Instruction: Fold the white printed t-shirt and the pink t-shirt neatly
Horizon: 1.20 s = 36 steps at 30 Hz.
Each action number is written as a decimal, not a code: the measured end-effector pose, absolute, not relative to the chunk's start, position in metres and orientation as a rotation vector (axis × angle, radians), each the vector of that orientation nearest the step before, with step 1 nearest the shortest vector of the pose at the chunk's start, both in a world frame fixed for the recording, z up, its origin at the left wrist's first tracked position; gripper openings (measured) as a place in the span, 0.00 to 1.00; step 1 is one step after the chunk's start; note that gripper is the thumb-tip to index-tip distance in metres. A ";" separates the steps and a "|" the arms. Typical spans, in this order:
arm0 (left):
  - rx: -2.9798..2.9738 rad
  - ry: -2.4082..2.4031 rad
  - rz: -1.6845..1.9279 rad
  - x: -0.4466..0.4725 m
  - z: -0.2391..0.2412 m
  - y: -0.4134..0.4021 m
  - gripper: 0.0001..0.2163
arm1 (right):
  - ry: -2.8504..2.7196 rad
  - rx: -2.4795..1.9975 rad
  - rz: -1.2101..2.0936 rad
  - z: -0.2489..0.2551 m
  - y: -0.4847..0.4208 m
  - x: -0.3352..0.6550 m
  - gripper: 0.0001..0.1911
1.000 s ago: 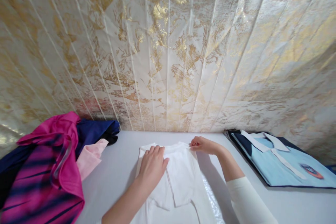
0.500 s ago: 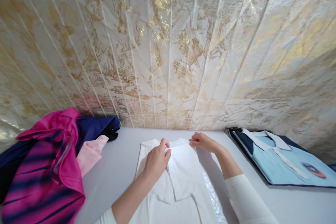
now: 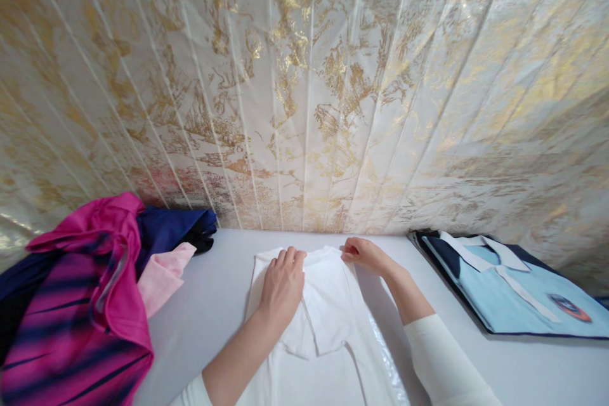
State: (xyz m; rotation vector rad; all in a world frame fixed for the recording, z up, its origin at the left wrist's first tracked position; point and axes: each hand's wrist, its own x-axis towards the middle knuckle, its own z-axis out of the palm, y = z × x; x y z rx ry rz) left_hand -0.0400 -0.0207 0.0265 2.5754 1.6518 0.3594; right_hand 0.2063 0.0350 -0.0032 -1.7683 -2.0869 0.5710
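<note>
A white shirt (image 3: pixel 328 323) lies partly folded on the table, its neck end towards the wall and its sleeves folded in over the middle. My left hand (image 3: pixel 284 282) rests on the upper part of the shirt with the fingers laid flat near the neckline, covering some of it. At the shirt's upper right corner, my right hand (image 3: pixel 364 255) pinches the edge between thumb and fingers. Shiny clear plastic (image 3: pixel 387 355) shows along the shirt's right side. The lower end of the shirt runs out of view.
On the left is a loose heap with a pink and navy shirt (image 3: pixel 90 304), a dark blue garment (image 3: pixel 164 228) and a pale pink cloth (image 3: pixel 166 276). Folded light blue polo shirts (image 3: pixel 514 292) lie right on the white table (image 3: pixel 204 330). A gold-patterned sheet (image 3: pixel 304 89) hangs behind.
My left hand has gone from a pinch above the neckline to lying flat on the shirt. The right hand stays at the upper right corner, shifted very slightly.
</note>
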 end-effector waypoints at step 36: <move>2.627 1.589 0.305 -0.138 -0.018 -0.018 0.23 | -2.329 -1.261 0.222 -0.018 -0.015 0.064 0.18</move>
